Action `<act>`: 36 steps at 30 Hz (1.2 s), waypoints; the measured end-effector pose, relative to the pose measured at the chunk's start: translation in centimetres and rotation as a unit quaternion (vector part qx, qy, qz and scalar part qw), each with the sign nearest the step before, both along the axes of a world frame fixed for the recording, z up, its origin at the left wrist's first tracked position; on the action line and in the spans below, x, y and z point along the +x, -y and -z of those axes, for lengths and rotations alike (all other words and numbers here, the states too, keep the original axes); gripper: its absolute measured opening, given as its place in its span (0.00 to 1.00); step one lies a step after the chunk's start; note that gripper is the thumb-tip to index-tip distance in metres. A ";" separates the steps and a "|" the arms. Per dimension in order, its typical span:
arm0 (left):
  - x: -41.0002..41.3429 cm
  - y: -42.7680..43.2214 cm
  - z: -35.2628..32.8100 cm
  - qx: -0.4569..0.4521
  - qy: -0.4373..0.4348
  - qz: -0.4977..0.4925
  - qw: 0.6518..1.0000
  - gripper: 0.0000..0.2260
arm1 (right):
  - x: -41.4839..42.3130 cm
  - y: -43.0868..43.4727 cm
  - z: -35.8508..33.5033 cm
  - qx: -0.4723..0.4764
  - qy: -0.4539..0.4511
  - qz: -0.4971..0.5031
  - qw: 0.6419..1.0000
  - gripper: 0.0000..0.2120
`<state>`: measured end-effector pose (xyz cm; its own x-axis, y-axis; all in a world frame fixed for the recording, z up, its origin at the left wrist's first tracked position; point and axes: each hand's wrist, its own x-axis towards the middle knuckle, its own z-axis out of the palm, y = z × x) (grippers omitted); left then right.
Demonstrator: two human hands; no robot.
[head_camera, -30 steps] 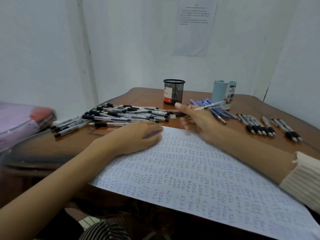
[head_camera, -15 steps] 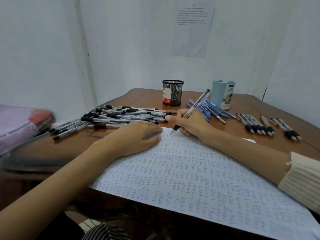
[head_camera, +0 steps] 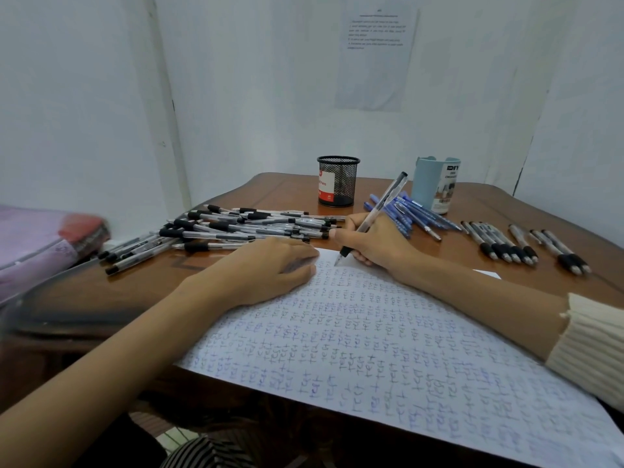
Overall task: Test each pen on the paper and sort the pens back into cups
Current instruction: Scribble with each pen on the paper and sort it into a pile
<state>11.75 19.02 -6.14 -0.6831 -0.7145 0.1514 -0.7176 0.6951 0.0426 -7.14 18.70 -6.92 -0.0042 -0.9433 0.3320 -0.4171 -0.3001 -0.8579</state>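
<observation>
My right hand [head_camera: 373, 241] grips a clear pen with a black grip [head_camera: 381, 206], its tip touching the far edge of the large white paper [head_camera: 388, 359], which is covered with small written words. My left hand [head_camera: 266, 268] lies flat on the paper's far left corner. A pile of clear black-grip pens [head_camera: 233, 228] lies on the table to the left. Behind stand a black mesh cup [head_camera: 337, 181] and a light blue cup [head_camera: 438, 184]. Blue pens [head_camera: 415, 214] lie in front of the blue cup.
Two groups of black-tipped pens [head_camera: 506, 243] lie in rows at the right of the brown wooden table [head_camera: 287, 190]. A pink and red bundle [head_camera: 44, 241] sits off the table's left edge. White walls close in behind, with a printed sheet [head_camera: 374, 52] taped up.
My right hand took a pen from the pile, turned it upright and brought its tip down onto the paper's far edge. My left hand stayed on the paper.
</observation>
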 end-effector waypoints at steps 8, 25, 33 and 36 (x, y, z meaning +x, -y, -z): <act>0.0 -0.1 0.0 0.000 0.000 -0.001 1.000 0.21 | 0.0 0.0 0.0 0.011 0.013 0.013 1.000 0.18; 0.0 -0.1 -0.1 0.008 0.010 -0.003 1.000 0.21 | 0.0 0.4 0.2 -0.028 -0.018 0.039 0.999 0.18; -0.1 -0.1 0.0 0.015 0.007 -0.006 1.000 0.21 | -0.1 0.4 0.3 -0.042 -0.036 0.039 0.998 0.18; -0.1 -0.4 -0.1 0.021 0.000 0.007 1.000 0.21 | -0.1 0.2 0.1 -0.040 -0.017 0.032 0.999 0.19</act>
<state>11.67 19.42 -6.08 -0.6932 -0.7104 0.1221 -0.7077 0.7029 0.0715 -7.20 18.47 -7.05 -0.0504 -0.9116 0.4079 -0.4667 -0.3395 -0.8166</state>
